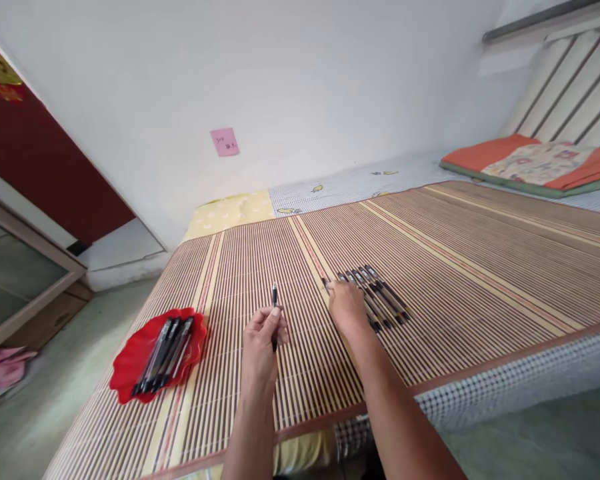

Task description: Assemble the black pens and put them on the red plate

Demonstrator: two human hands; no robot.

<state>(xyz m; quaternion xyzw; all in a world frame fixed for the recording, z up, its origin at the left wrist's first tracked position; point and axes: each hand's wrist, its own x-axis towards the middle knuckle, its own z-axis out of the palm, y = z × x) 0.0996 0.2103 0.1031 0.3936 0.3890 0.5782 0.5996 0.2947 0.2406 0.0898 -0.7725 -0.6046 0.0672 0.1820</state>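
My left hand (pixel 264 333) is closed around a pen (pixel 275 293), which stands nearly upright with its pale pointed tip upward. To its right, my right hand (pixel 349 305) is low over the mat, beside a row of dark pens (pixel 387 293). Its fingers are pinched together, and a small dark end shows at the fingertips. I cannot tell whether that is a pen cap or the end of a pen. The hand and wrist cover part of the row's left side. On the left, a red scalloped plate (pixel 123 363) holds several more dark pens (pixel 165 357).
A striped bamboo mat (pixel 290 373) covers the bed beneath the hands. Folded orange and floral bedding (pixel 515 160) lies at the far right by a slatted headboard (pixel 575 87). The white wall behind bears a pink note (pixel 225 142). The bed's front edge crosses below my forearms.
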